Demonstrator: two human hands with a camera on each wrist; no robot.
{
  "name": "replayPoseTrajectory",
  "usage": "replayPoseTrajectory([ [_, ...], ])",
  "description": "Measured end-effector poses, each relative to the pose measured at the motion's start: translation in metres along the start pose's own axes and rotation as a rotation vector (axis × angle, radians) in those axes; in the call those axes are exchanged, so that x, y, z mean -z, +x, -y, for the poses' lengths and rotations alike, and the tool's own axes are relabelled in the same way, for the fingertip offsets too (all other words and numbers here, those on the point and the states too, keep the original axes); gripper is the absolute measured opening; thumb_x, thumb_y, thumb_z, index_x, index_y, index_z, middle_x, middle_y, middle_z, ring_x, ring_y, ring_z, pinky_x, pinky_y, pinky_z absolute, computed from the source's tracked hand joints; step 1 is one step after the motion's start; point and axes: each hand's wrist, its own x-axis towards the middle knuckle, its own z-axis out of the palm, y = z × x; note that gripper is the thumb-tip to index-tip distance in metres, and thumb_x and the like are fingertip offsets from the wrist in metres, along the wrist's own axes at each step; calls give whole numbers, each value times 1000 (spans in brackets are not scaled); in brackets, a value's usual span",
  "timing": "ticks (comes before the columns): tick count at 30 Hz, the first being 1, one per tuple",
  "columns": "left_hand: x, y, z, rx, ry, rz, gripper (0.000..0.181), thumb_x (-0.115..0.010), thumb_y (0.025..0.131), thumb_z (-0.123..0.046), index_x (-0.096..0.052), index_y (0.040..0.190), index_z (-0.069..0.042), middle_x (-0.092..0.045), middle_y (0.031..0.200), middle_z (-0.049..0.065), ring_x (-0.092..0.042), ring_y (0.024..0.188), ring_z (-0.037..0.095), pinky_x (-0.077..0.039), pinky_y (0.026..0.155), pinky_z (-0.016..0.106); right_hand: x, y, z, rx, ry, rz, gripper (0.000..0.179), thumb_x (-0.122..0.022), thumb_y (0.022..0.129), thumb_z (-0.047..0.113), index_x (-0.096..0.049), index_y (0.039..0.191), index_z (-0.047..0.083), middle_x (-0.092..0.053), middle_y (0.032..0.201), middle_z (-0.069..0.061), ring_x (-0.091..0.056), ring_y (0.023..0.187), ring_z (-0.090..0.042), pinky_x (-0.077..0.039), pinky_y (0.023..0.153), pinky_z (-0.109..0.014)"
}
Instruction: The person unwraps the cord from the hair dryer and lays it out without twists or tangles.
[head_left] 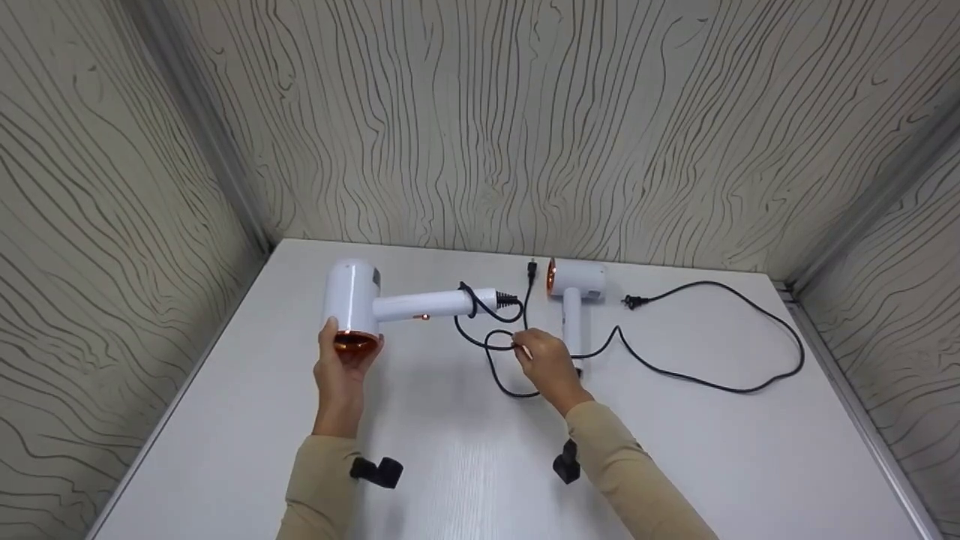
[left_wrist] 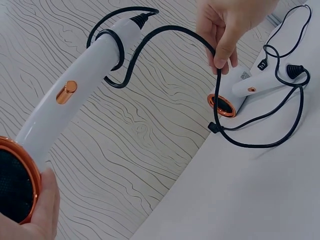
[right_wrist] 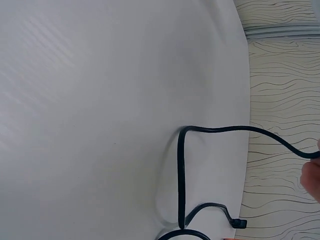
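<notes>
My left hand [head_left: 343, 382] grips the head of a white hair dryer [head_left: 427, 305] with orange trim, held up off the table with its handle pointing right. In the left wrist view, an orange switch [left_wrist: 66, 92] shows on that handle. A black power cord [left_wrist: 172, 29] loops once around the handle's end. My right hand [head_left: 551, 366] pinches this cord between thumb and fingers, a short way from the handle. Only its fingertips [right_wrist: 312, 177] show at the right wrist view's edge. Below the pinch, the cord hangs in a loop and reaches down toward its plug [head_left: 532, 268].
A second white hair dryer [head_left: 572, 319] lies on the white table [head_left: 450, 480], just behind my right hand. Its black cord [head_left: 739, 390] curves widely to the right and ends in a plug [head_left: 634, 301]. Wood-patterned walls [head_left: 480, 112] enclose the table's back and sides.
</notes>
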Motion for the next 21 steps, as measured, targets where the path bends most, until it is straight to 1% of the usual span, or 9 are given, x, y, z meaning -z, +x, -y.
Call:
replayPoseTrajectory([
  [4,-2,-1,0,-3,-6,8,68,-41,95,-58,-19,149,-23,-39,134,0,-47,122,20,-53,100,26,-3,-1,2,-22,-56,20,11,-74,77,-2,-66,82,4,-70,81,-8,-69,77,-18,-59,69,-27],
  [9,-1,-2,-1,-5,-14,15,66,-41,96,-57,-19,148,-24,-39,133,0,-47,122,20,-49,106,32,-8,-4,2,-58,-87,75,10,-74,78,-1,-66,80,5,-67,82,-6,-68,78,-17,-59,70,-25],
  [12,0,-3,-2,-12,-22,22,65,-40,96,-58,-19,147,-24,-39,132,0,-48,120,20,-51,103,30,-11,-6,1,-69,-103,97,9,-73,79,0,-66,80,5,-65,81,-5,-66,77,-16,-58,69,-25],
  [14,0,-4,-3,-18,-28,27,64,-39,96,-58,-20,146,-24,-40,131,0,-49,119,19,-54,99,27,-12,-7,1,-67,-112,101,9,-72,80,0,-65,79,5,-64,80,-5,-65,75,-16,-57,68,-25],
  [19,0,-6,-5,-37,-29,43,60,-36,96,-58,-21,145,-26,-40,131,-1,-50,117,18,-56,95,24,-16,-9,-1,-64,-140,95,11,-72,81,2,-62,79,5,-61,75,-5,-62,71,-16,-55,62,-25],
  [21,0,-7,-6,-47,-28,52,59,-36,96,-57,-21,144,-26,-41,130,0,-52,114,16,-56,93,23,-17,-10,-1,-70,-145,90,12,-72,82,4,-61,79,5,-61,74,-5,-62,70,-16,-54,61,-26],
])
